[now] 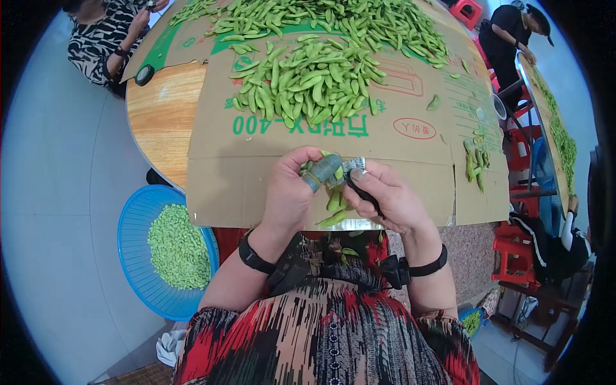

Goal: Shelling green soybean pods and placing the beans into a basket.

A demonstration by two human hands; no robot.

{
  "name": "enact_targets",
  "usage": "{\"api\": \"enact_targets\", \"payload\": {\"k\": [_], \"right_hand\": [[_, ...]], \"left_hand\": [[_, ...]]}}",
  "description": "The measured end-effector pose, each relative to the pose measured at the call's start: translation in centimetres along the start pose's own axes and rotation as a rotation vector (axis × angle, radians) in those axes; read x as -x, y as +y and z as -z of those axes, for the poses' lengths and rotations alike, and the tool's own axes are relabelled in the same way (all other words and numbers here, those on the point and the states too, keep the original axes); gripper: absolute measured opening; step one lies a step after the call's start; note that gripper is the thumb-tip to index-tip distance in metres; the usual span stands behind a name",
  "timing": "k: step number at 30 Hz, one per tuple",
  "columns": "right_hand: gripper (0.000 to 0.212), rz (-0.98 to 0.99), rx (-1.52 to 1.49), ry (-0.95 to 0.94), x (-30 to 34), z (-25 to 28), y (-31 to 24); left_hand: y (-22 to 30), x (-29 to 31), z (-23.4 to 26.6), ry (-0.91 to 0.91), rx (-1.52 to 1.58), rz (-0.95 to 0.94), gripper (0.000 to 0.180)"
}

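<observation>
Over the near edge of the cardboard my two hands meet, both closed. My left hand (289, 189) wears a grey-green cover (324, 170) on one digit and pinches a green soybean pod (339, 172). Close against it, my right hand (391, 196) has silvery-grey wrapping (352, 165) around a digit. A slim black object (367, 196) lies in its curled fingers; its kind cannot be made out. Just below the fingers are a few more green pods (335, 215). Farther off, a heap of whole pods (311, 83) sits on the cardboard sheet (269, 144).
A blue basket (131, 228) of shelled beans (179, 247) stands low at my left. Yellowish pods (476, 163) lie at the cardboard's right. People work at far left (106, 42) and far right (513, 32), where red stools (513, 260) stand beside another table (545, 109).
</observation>
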State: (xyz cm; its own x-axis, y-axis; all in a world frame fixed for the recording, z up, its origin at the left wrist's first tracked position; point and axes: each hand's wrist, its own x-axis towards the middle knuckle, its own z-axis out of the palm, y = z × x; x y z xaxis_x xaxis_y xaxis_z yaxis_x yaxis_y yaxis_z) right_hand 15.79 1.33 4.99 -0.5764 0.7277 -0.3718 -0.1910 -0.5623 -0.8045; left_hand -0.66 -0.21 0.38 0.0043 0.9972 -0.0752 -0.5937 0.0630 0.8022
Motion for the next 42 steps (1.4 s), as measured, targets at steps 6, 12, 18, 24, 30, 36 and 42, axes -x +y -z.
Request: {"api": "enact_targets", "payload": {"k": [6, 12, 18, 24, 30, 36, 42], "right_hand": [[0.017, 0.016, 0.081, -0.001, -0.2, 0.5, 1.1], [0.014, 0.055, 0.142, 0.031, -0.6, 0.7, 1.4], [0.015, 0.164, 0.389, 0.212, -1.1, 0.1, 1.1], [0.016, 0.168, 0.490, 0.273, -1.4, 0.9, 0.5], [0.014, 0.259, 0.459, 0.263, -2.5, 0.9, 0.6], [0.015, 0.243, 0.099, 0.136, -1.8, -0.1, 1.0], [0.010, 0.276, -0.114, 0.127, -2.2, -0.5, 1.3]], "left_hand": [[1.3, 0.1, 0.0, -0.142, -0.034, 0.105, 0.011], [0.9, 0.0, -0.2, -0.164, 0.027, 0.163, 0.013], [-0.6, -0.3, 0.1, -0.102, -0.534, -0.202, 0.022], [-0.4, -0.3, -0.3, -0.091, -0.778, -0.386, 0.033], [-0.7, 0.5, -0.8, -0.181, -0.864, -0.369, 0.066], [1.5, 0.3, -0.3, -0.289, -0.218, 0.105, 0.057], [0.9, 0.6, -0.5, -0.233, -0.583, -0.342, 0.040]]}}
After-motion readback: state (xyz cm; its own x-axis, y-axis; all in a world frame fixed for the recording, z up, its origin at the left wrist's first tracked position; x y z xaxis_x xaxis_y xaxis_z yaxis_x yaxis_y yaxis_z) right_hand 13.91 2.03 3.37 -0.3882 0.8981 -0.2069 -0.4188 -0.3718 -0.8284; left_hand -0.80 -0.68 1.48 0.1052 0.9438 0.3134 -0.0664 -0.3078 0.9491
